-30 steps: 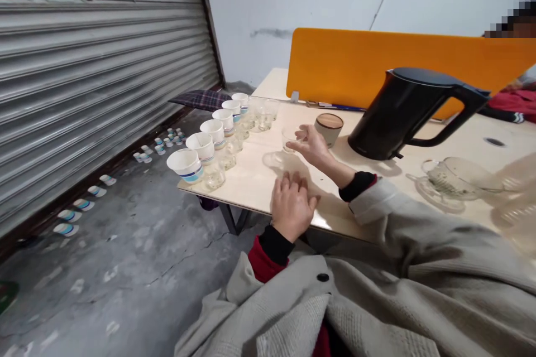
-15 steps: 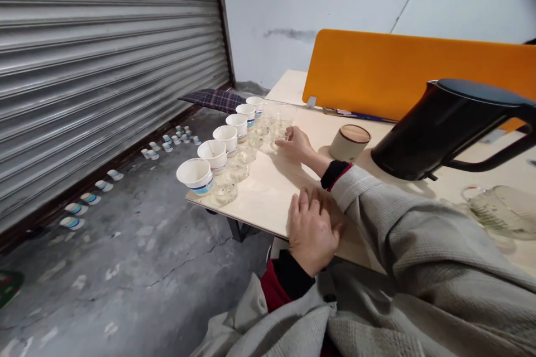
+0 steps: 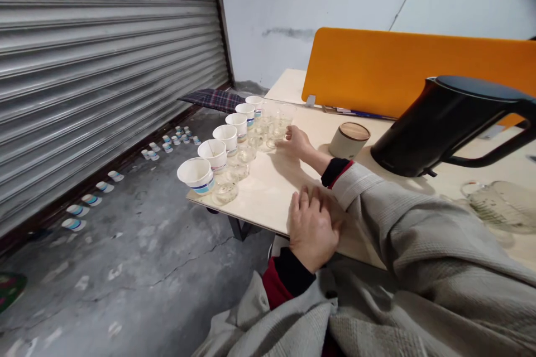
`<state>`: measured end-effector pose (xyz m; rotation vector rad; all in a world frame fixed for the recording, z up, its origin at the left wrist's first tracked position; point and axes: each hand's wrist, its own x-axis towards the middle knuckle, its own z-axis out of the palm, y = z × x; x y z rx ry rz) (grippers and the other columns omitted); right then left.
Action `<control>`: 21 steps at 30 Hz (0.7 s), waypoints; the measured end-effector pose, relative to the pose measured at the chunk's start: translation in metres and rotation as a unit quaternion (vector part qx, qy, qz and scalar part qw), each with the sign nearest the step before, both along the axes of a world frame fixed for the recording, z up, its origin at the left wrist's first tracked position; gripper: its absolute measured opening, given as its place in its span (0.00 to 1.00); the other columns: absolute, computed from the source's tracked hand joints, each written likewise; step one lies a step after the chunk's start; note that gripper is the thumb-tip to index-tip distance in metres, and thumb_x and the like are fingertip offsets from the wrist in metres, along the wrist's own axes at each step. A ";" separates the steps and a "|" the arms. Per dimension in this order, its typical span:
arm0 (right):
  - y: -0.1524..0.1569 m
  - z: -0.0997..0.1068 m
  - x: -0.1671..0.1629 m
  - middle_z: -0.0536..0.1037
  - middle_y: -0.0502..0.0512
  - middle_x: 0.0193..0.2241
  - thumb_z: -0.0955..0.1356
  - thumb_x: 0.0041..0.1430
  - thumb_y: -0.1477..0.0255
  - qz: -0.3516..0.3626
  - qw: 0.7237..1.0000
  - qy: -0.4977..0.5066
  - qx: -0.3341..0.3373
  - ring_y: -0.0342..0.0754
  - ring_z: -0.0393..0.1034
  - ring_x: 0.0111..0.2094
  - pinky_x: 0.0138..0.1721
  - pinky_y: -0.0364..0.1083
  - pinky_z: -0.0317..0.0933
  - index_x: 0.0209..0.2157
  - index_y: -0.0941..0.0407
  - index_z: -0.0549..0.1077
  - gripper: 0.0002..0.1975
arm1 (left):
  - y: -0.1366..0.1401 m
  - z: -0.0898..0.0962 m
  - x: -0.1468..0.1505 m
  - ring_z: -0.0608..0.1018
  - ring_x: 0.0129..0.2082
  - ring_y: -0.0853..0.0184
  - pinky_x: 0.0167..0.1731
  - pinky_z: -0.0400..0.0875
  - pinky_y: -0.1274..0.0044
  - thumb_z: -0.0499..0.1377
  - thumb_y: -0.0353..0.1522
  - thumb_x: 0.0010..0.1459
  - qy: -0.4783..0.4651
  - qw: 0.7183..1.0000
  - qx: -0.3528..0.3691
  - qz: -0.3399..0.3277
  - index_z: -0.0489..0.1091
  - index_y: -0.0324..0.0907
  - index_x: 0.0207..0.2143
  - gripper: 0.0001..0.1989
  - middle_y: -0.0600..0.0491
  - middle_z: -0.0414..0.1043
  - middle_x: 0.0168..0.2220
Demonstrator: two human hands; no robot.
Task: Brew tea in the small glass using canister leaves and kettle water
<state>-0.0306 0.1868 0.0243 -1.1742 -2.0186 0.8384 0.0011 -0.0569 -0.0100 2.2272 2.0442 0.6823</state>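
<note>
The right hand (image 3: 295,144) reaches out over the table, thumb and fingers bent around the near side of a clear glass (image 3: 276,131), seemingly touching it; from here I cannot tell whether they are clamped on it or merely resting against it. That glass stands toward the far end of a line of clear glasses (image 3: 225,192), some with dark flecks low inside them. The left hand (image 3: 314,228) lies palm down by the table's near edge, fingers stretched out and holding nothing. Just beyond the glasses, along the table's left end, six white paper cups (image 3: 225,138) with blue bands stand in a row. To the right of the reaching hand sits a pale canister (image 3: 347,145) with a wooden lid, then a big black kettle (image 3: 439,122), and nearer, a glass vessel (image 3: 500,203) with bits of green in it. An orange divider (image 3: 397,67) rises behind them. Down on the grey floor (image 3: 138,268), more paper cups (image 3: 91,199) are scattered along the ribbed metal shutter (image 3: 104,67).
</note>
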 end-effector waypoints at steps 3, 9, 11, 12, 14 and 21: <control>-0.002 0.016 0.034 0.80 0.64 0.49 0.80 0.48 0.67 -0.006 1.000 -0.022 -0.019 0.56 0.76 0.46 0.49 0.55 0.70 0.53 0.57 0.75 0.30 | 0.001 0.001 0.000 0.62 0.74 0.41 0.73 0.57 0.50 0.56 0.47 0.70 -0.006 1.000 -0.009 -0.006 0.70 0.36 0.66 0.31 0.39 0.68 0.70; -0.048 0.039 0.147 0.83 0.56 0.34 0.72 0.62 0.66 0.045 0.981 -0.176 0.072 0.53 0.76 0.36 0.44 0.54 0.69 0.43 0.55 0.83 0.11 | 0.000 0.004 -0.001 0.61 0.75 0.43 0.73 0.55 0.50 0.53 0.46 0.72 0.002 1.000 -0.022 -0.009 0.68 0.39 0.68 0.30 0.42 0.63 0.73; -0.074 0.035 0.177 0.83 0.57 0.33 0.70 0.63 0.66 0.034 0.977 -0.196 0.073 0.52 0.75 0.34 0.40 0.53 0.68 0.41 0.55 0.84 0.11 | 0.000 0.005 -0.001 0.60 0.75 0.44 0.73 0.54 0.51 0.53 0.46 0.72 0.005 1.000 -0.024 -0.007 0.68 0.41 0.68 0.29 0.43 0.63 0.73; -0.086 0.031 0.188 0.83 0.57 0.34 0.70 0.63 0.67 0.029 0.976 -0.203 0.071 0.52 0.75 0.33 0.39 0.52 0.68 0.40 0.54 0.84 0.10 | 0.000 0.005 -0.001 0.60 0.75 0.44 0.74 0.54 0.51 0.52 0.46 0.72 0.007 1.000 -0.025 -0.007 0.68 0.40 0.67 0.29 0.43 0.63 0.73; -0.107 0.020 0.204 0.83 0.56 0.35 0.70 0.63 0.68 0.017 0.975 -0.211 0.070 0.51 0.75 0.34 0.37 0.51 0.67 0.38 0.53 0.83 0.08 | 0.000 0.006 -0.001 0.60 0.75 0.44 0.74 0.53 0.51 0.52 0.46 0.72 0.013 0.999 -0.029 -0.007 0.67 0.39 0.68 0.29 0.42 0.62 0.73; -0.138 -0.012 0.201 0.81 0.60 0.41 0.67 0.68 0.68 -0.031 0.955 -0.270 0.119 0.54 0.76 0.41 0.37 0.49 0.64 0.41 0.54 0.82 0.10 | 0.002 0.005 -0.001 0.60 0.75 0.45 0.74 0.52 0.53 0.50 0.47 0.73 0.044 0.999 -0.031 0.007 0.67 0.40 0.68 0.30 0.43 0.61 0.74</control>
